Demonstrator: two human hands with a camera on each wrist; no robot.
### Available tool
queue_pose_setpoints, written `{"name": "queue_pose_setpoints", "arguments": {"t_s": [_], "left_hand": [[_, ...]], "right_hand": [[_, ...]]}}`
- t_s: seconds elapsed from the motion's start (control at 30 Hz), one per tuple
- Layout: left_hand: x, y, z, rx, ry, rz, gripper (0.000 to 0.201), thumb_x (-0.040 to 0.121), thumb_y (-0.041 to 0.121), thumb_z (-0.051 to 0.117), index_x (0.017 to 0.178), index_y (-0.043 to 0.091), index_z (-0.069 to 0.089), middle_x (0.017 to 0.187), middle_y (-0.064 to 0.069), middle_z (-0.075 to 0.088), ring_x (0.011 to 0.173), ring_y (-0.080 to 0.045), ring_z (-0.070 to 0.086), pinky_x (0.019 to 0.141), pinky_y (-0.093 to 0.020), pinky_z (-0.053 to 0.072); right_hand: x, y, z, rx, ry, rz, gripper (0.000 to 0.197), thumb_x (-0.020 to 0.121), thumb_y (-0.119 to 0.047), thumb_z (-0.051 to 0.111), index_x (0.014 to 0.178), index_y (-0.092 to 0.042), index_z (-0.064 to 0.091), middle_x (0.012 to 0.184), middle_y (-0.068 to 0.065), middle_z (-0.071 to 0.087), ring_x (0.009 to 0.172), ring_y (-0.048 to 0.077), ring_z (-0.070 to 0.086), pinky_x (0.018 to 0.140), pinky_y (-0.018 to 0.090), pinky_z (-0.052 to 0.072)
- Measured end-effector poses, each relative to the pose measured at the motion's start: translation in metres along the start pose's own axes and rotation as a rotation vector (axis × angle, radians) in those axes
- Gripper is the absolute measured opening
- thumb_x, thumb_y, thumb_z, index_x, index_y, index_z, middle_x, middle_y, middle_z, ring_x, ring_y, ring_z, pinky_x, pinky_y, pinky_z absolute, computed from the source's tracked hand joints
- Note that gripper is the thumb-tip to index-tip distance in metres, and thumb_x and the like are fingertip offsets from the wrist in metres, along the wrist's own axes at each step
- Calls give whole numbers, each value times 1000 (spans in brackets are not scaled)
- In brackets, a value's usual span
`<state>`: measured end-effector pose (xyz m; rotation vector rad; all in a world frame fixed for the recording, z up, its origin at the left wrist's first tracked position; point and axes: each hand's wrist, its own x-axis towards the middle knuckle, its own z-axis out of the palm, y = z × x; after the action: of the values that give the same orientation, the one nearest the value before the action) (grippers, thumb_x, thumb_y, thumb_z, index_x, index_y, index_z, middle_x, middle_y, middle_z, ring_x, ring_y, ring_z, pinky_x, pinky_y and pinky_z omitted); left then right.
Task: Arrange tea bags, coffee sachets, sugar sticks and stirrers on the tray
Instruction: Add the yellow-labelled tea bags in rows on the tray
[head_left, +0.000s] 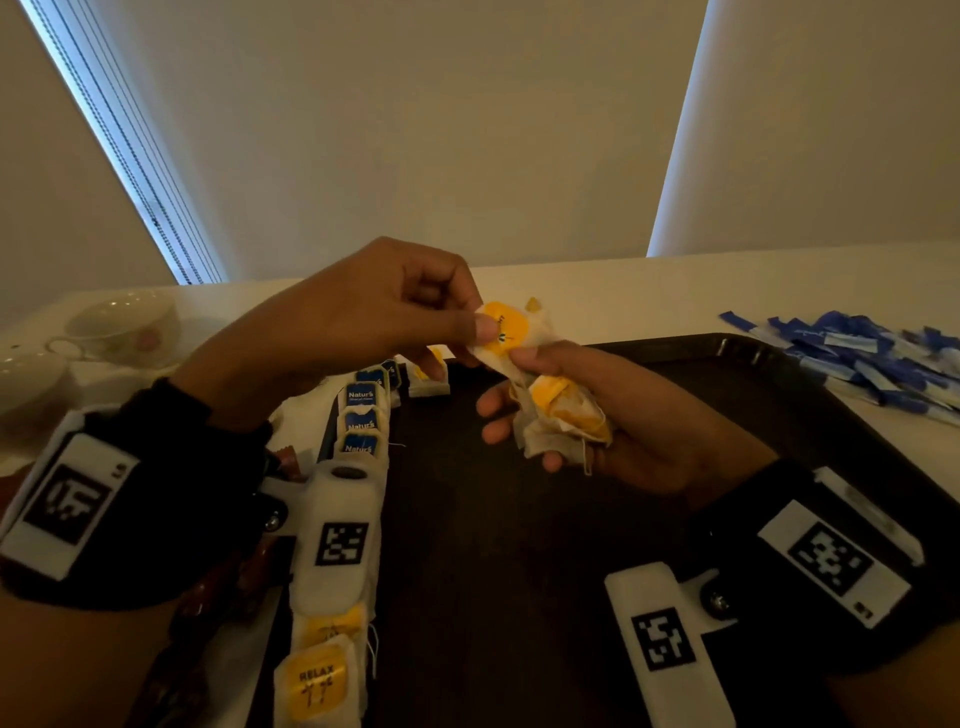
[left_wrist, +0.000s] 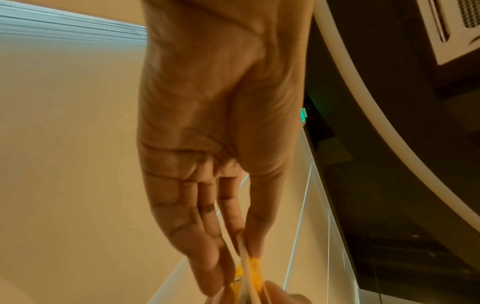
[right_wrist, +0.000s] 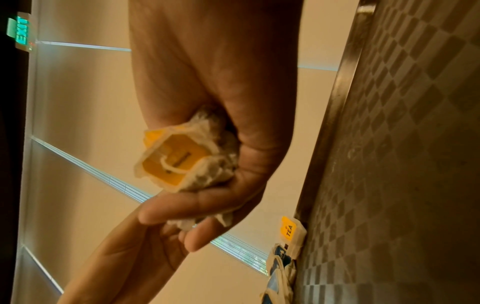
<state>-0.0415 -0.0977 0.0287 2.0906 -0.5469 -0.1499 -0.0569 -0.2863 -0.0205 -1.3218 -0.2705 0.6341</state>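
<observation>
The left hand (head_left: 363, 312) pinches one yellow tea bag (head_left: 503, 325) between thumb and fingertips, held in the air above the far edge of the tray (head_left: 519, 545). The left wrist view shows the same grip: fingers (left_wrist: 207, 257) and thumb pressed together on the thin paper edge of that bag. Just below and touching it, the right hand (head_left: 623, 431) lies palm up with its fingers curled round a bunch (head_left: 561, 415) of more yellow bags, the thumb tip also on the raised bag.

What matters for the coming move is where the row (head_left: 363, 415) lies from this grip. A line of bags already runs along the tray's left edge, blue ones further off and yellow ones (head_left: 318, 680) nearest the person, with another yellow one at the far end of the row. That row sits below and to the left of the pinched bag, on the left hand's own side, so the left hand is the nearer one to set it down; the right seems to serve as the store. The bag hangs flat-faced towards the head camera, and would likely need to be laid down flat in line with the row.

Blue sachets (head_left: 872, 358) lie in a heap on the counter (head_left: 623, 296) beyond the tray's right corner, well apart from both hands.
</observation>
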Motion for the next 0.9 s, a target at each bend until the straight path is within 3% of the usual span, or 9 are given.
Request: {"name": "queue_pose_setpoints", "arguments": {"t_s": [0.13,0.27,0.43,0.67,0.77,0.9], "left_hand": [[-1,1,-3,-36,7,-2,8,78,12,66,77,6,61,84,-9,71,68,-9,68,61,-18,54],[-2,4,-4,-46,-24,-3,7,78,9,65,76,5,59,85,-11,71,66,-9,68,58,-16,52],[-1,5,2,-21,-47,-12,6,80,10,65,78,8,60,86,-13,72,70,-13,70,60,-19,55],[0,4,7,-48,25,-10,14,81,9,67,94,8,62,83,-10,73,72,-15,71,56,-23,56],[2,3,9,-31,52,1,13,80,12,68,91,7,62,81,-11,72,68,-16,70,52,-21,53],[2,3,9,-41,50,5,10,79,13,69,87,9,63,77,-7,71,67,-14,69,52,-21,54]], "right_hand": [[1,-1,-1,40,41,-38,44,77,-44,47,108,-16,58,85,5,68,71,15,65,42,20,46],[3,-1,-3,60,94,-57,51,84,-53,40,107,-13,63,86,7,68,67,14,65,40,20,44],[5,3,-4,77,157,-59,41,94,-39,40,120,-12,56,78,5,69,58,10,65,38,19,44],[7,2,-3,78,182,-85,36,95,-34,39,122,-16,54,85,2,70,63,11,66,38,20,45],[8,3,-4,80,216,-91,39,96,-33,39,127,-13,51,81,3,69,60,10,65,39,20,44],[8,2,-6,79,269,-111,35,96,-33,39,120,-13,55,78,7,68,57,10,64,39,20,45]]}}
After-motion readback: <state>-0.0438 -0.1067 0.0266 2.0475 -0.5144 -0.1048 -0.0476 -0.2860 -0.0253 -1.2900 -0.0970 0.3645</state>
